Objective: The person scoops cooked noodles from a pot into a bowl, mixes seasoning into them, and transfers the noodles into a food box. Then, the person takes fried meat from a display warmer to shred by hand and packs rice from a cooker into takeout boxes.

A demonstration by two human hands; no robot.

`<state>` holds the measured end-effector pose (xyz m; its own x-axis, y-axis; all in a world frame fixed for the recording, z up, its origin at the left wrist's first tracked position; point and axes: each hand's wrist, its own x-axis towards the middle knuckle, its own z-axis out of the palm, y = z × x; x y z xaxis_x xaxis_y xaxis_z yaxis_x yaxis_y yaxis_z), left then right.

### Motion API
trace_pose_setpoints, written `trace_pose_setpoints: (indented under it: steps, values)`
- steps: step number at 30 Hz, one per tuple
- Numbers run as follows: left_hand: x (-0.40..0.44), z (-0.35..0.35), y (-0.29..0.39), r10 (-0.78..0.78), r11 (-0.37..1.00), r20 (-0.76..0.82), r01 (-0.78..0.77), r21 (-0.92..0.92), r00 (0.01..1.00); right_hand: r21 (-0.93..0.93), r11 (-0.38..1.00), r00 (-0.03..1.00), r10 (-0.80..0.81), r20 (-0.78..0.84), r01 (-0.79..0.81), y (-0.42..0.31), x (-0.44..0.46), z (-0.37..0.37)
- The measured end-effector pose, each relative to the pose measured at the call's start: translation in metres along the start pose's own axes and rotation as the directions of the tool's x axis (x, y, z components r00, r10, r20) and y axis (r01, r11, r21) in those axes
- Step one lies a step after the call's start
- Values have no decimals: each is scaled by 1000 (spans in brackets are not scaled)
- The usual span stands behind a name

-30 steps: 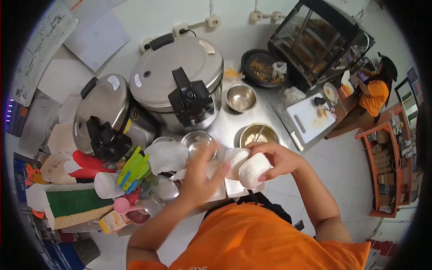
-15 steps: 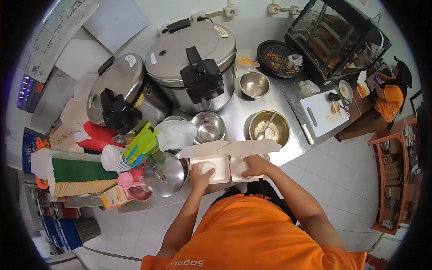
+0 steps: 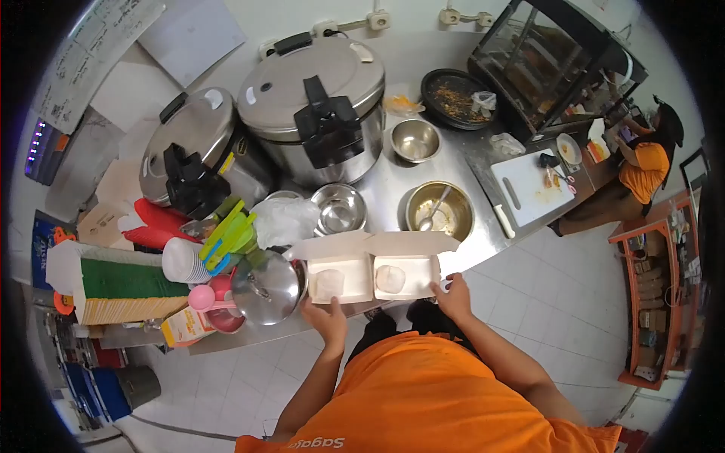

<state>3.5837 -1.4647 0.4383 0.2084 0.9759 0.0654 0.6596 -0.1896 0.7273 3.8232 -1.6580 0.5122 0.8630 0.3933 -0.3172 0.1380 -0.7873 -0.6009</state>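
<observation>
Two paper food boxes stand side by side at the counter's front edge with their lids folded back. In the left food box (image 3: pixel 359 291) lies a whitish rounded mound (image 3: pixel 329 284), and a similar mound (image 3: pixel 390 279) sits in the right food box (image 3: pixel 423 287). My left hand (image 3: pixel 326 323) is closed on the front left corner of the left box, thumb at its front edge. At the front right corner of the other box, my right hand (image 3: pixel 455 300) grips the edge between thumb and fingers. Some fingertips are hidden or too small to make out.
Behind the boxes are a brass-coloured bowl (image 3: pixel 461 211) with a spoon, steel bowls (image 3: pixel 340 211) and two large rice cookers (image 3: pixel 310 68). A lidded pot (image 3: pixel 264 291) stands left. Rightward lie a knife (image 3: pixel 504 221) and cutting board (image 3: pixel 521 192); another person (image 3: pixel 648 162) is beyond.
Both hands have left the whitish mounds inside the boxes and moved to the boxes' outer front corners. The mounds now lie uncovered. The whole view has shifted slightly.
</observation>
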Motion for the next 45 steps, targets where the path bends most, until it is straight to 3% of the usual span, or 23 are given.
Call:
trace_pose_setpoints:
  steps: [1, 3, 5, 7, 9, 12, 13, 15, 19, 21, 23, 25, 26, 27, 29, 31, 33, 37, 39, 43, 44, 45]
  values:
    - [3, 15, -11, -136, 983, -74, 125, -134, 988, 2, 1000, 1000, 5, -21, -5, 8, 9, 11]
    - [15, 18, -7, -165, 929, -58, 136, -346, 985, -38, 999, 999, -29, -24, 28, 37, 33, 42]
    - [25, 35, -19, -175, 937, -150, 118, -329, 973, -17, 993, 992, -119, -34, 118, 40, 46, 47]
    - [32, 29, -4, -143, 976, -127, 118, -182, 982, -79, 980, 984, -179, 13, 180, 46, 46, 35]
    - [43, 34, -12, -91, 996, 14, 91, -7, 996, -28, 981, 981, -193, -36, 192, 54, 32, 8]
    - [52, 35, -9, -10, 971, 97, -13, 239, 995, 60, 980, 976, -184, -115, 191, 99, 27, -34]
    - [48, 31, -1, 1, 936, 132, -48, 348, 991, 55, 984, 979, -164, -121, 172, 120, 26, -50]
    - [52, 43, -30, 129, 922, 60, -142, 360, 990, 69, 987, 981, -132, -142, 143, 164, 15, -79]
    - [26, 52, -18, 89, 928, 73, -110, 356, 993, 75, 996, 982, -31, -188, 46, 264, -10, -152]
    - [2, 62, -15, 147, 933, 15, -144, 331, 989, 138, 990, 969, 27, -245, 7, 303, -34, -191]
    - [-35, 64, 7, 63, 976, 100, -82, 201, 993, 194, 980, 952, 97, -290, -41, 343, -41, -223]
    - [-69, 78, 18, 52, 986, 107, -68, 153, 993, 361, 910, 903, 317, -289, -203, 361, -56, -264]
    - [-85, 87, 25, 35, 993, 102, -46, 106, 994, 378, 911, 884, 309, -350, -169, 386, -48, -271]
    - [-100, 97, 38, 38, 993, 106, -49, 104, 994, 379, 910, 882, 312, -353, -170, 403, -40, -286]
    - [-131, 113, 65, 2, 992, 278, 34, -123, 961, 402, 901, 821, 349, -451, -163, 426, -16, -315]
    - [-155, 130, 112, 0, 994, 368, 39, -100, 930, 372, 923, 771, 307, -557, -99, 419, 8, -359]
    - [-169, 167, 150, 7, 954, 460, 132, -269, 888, 306, 952, 713, 233, -661, -27, 427, 46, -389]
    - [-194, 227, 280, -9, 921, 608, 243, -304, 794, 448, 893, 677, 351, -647, -34, 461, 154, -434]
    - [-189, 274, 314, 54, 975, 645, 100, -199, 762, 626, 780, 687, 466, -557, -22, 428, 185, -476]
    - [-180, 353, 386, 143, 937, 693, 129, -325, 707, 580, 813, 673, 459, -579, -55, 435, 264, -525]
    - [-172, 378, 390, 218, 946, 670, 14, -323, 709, 572, 818, 665, 462, -588, -63, 434, 282, -539]
    - [-173, 380, 426, 214, 945, 670, 23, -326, 711, 564, 823, 666, 456, -590, -63, 434, 299, -552]
